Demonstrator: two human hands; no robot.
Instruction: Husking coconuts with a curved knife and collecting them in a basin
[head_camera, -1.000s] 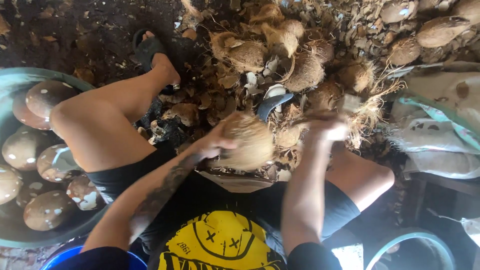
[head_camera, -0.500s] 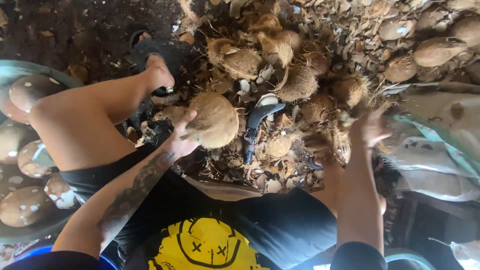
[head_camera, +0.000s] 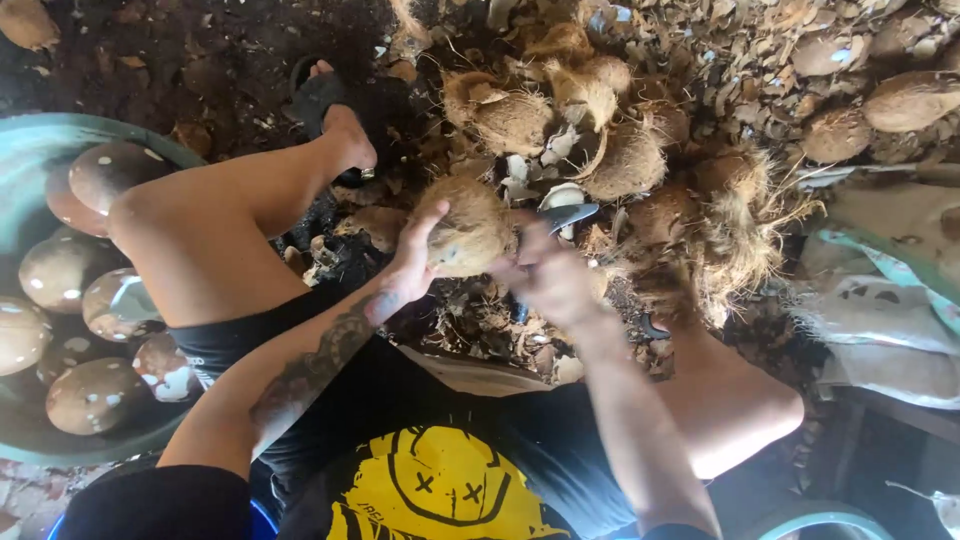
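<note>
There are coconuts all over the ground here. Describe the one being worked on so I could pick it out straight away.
Start at the big teal tub of peeled coconuts on the left, then go right past the bent knee to the middle of the view. There the left hand cups a husky brown coconut, with the blurred right hand beside it. It alone is lifted in a hand; the others lie in the pile.

Right hand (head_camera: 550, 275) back at coconut (head_camera: 470, 228)

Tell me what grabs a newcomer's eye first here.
At centre, the left hand cups a husky brown coconut while the blurred right hand holds a knife to it. Behind lies a heap of fibrous husks; at far left, a green basin holds peeled coconuts.
</note>
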